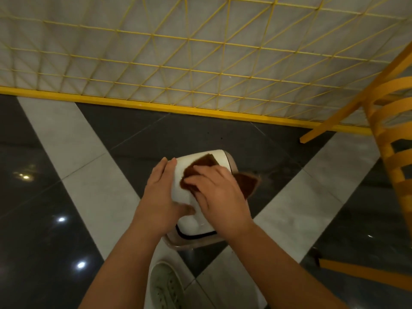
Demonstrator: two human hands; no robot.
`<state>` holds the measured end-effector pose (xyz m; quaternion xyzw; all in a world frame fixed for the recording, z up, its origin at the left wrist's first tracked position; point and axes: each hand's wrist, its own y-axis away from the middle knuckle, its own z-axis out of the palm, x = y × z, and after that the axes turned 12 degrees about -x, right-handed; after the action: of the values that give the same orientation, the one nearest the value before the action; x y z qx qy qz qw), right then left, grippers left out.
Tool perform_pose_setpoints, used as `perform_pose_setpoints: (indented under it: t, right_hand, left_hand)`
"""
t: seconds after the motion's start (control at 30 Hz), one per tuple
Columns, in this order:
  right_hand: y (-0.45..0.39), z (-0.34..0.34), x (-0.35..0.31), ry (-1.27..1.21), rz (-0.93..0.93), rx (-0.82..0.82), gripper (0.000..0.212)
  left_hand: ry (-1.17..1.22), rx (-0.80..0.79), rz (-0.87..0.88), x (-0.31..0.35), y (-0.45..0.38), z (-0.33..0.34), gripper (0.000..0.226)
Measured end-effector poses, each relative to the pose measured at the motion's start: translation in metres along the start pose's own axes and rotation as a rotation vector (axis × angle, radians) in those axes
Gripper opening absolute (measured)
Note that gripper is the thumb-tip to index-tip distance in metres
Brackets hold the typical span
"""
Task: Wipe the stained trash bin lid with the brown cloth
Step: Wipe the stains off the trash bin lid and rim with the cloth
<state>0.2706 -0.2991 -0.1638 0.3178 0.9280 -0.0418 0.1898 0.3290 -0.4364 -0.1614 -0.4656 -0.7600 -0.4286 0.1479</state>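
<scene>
A small white trash bin lid (187, 166) with a beige rim stands on the floor at the centre of the head view. My left hand (161, 192) clasps the lid's left side, fingers along the edge and thumb across its top. My right hand (218, 192) lies flat on the brown cloth (201, 165) and presses it onto the lid's top. One corner of the cloth hangs off the right side of the lid. Any stain under the cloth and hands is hidden.
The floor has dark glossy tiles and pale stripes. A yellow wire-mesh partition (200, 63) with a yellow base bar runs across the back. A yellow slatted chair (388, 134) stands at the right. A white shoe (167, 284) shows at the bottom centre.
</scene>
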Motion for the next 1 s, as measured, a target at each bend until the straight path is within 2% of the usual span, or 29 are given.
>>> perform_pose_setpoints:
  t: [0.07,0.1,0.17,0.23,0.3,0.4,0.47,0.53,0.6,0.7,0.77,0.83,0.93,1.0]
  right_hand:
    - [-0.018,-0.008,0.012,-0.038,0.024,0.097,0.026]
    - [-0.025,-0.013,0.02,-0.112,0.11,0.151,0.022]
    - [-0.029,-0.022,0.037,-0.413,0.398,0.198,0.022]
    - [-0.022,-0.025,0.052,-0.715,0.638,0.161,0.022]
    - [-0.008,-0.022,0.059,-0.787,0.72,0.095,0.023]
    - [0.021,0.003,0.06,-0.833,0.781,0.006,0.024]
    - [0.044,0.024,0.056,-0.865,0.823,0.021,0.023]
    - [0.063,0.042,0.049,-0.905,0.849,0.096,0.023]
    - [0.076,0.051,0.04,-0.939,0.833,0.141,0.033]
    - [0.091,0.057,0.029,-0.99,0.75,0.144,0.037]
    - [0.094,0.05,0.028,-0.944,0.747,0.165,0.036]
    - [0.092,0.033,0.032,-0.914,0.794,0.257,0.044]
    - [0.077,-0.001,0.037,-1.071,0.809,0.46,0.044]
    - [0.061,-0.015,0.035,-0.997,0.705,0.413,0.038]
  left_hand:
    - [0.006,-0.004,-0.002,-0.002,0.001,0.0,0.114]
    - [0.013,-0.007,-0.003,-0.003,0.001,0.0,0.115]
    - [0.02,-0.03,-0.014,-0.004,0.002,-0.001,0.116]
    - [0.002,-0.053,-0.04,-0.004,0.003,-0.001,0.121]
    - [-0.025,-0.012,-0.09,0.001,0.006,-0.002,0.126]
    - [0.022,0.156,-0.206,0.012,0.011,-0.002,0.127]
    - [0.074,0.194,-0.248,0.017,0.012,-0.003,0.118]
    - [0.092,0.161,-0.23,0.017,0.012,-0.002,0.105]
    - [0.126,0.104,-0.189,0.016,0.014,-0.002,0.098]
    - [0.164,0.078,-0.121,0.018,0.018,-0.002,0.106]
    - [0.145,0.079,-0.091,0.02,0.019,-0.001,0.104]
    - [0.071,0.07,-0.091,0.019,0.019,0.002,0.097]
    - [0.012,0.067,-0.126,0.017,0.017,0.004,0.093]
    - [0.014,0.082,-0.15,0.017,0.015,0.004,0.094]
